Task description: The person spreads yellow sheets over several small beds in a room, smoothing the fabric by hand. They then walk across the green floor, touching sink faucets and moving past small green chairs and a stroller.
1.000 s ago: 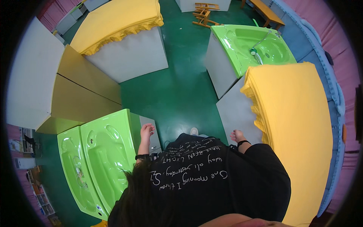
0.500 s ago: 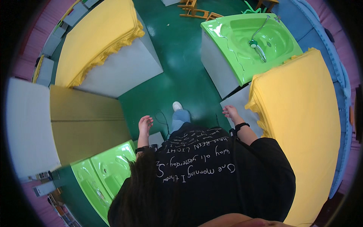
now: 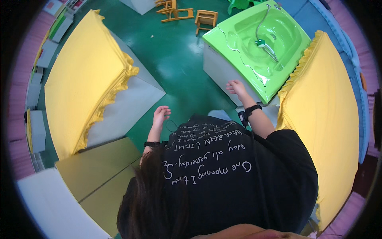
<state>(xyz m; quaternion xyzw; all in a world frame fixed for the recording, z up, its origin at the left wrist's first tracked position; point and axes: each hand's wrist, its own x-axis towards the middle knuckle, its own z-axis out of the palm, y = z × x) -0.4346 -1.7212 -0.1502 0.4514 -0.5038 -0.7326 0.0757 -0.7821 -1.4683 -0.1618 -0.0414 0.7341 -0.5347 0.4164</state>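
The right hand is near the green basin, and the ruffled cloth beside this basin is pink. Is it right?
The colour is wrong: the head view shows that ruffled cloth yellow, not pink. The right hand is indeed near the green basin.

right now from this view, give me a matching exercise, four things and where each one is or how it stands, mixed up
Things:
1. right hand
2. wooden chairs
3. left hand
4. shower head

Places and states:
A. empty, farther from the green basin
B. inside the green basin
C. empty, closer to the green basin
D. on the green floor

Right pairs: 1-C, 2-D, 3-A, 4-B
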